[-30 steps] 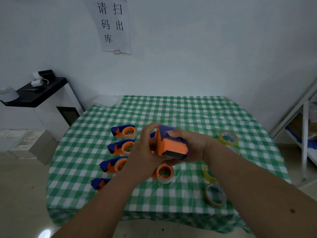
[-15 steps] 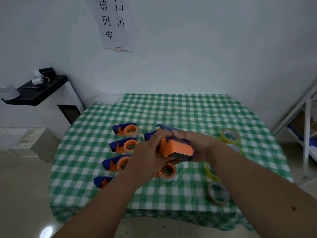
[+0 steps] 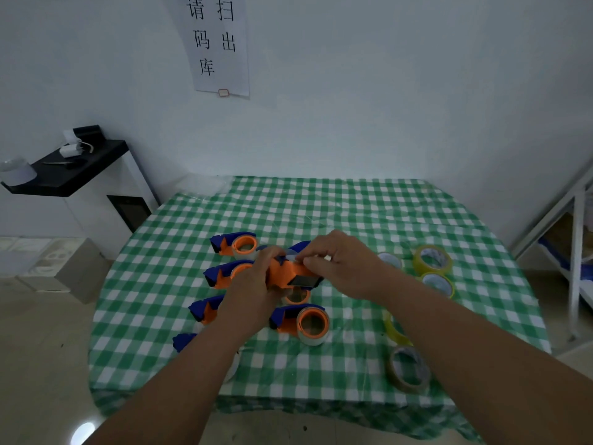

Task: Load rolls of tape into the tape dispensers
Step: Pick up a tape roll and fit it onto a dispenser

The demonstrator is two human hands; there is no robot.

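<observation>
Nearest the table's front edge, a brownish tape roll [image 3: 408, 369] lies flat on the green-checked tablecloth [image 3: 321, 374], its core empty. A yellow roll [image 3: 394, 329] sits just beyond it, partly hidden by the right forearm.

To the left, a column of blue-and-orange dispensers runs away from the viewer. The nearest dispenser [image 3: 183, 341] is mostly covered by the left forearm. The next dispenser [image 3: 204, 309] is half hidden, so its load cannot be determined. A separate loaded dispenser [image 3: 300, 322] near the centre carries a clear roll on its orange hub.

Above the table's centre, both hands hold an orange dispenser [image 3: 293, 273] clear of the cloth. The left hand [image 3: 256, 284] grips its body from the left. The right hand [image 3: 340, 263] pinches at its top edge with fingers curled.

Farther back, two more dispensers, the third in the column [image 3: 224, 273] and the rearmost [image 3: 236, 244], each hold a roll. At right, two yellow-green rolls [image 3: 431, 260] [image 3: 438, 284] lie flat, cores empty. A paper notice [image 3: 218, 43] hangs on the wall.
</observation>
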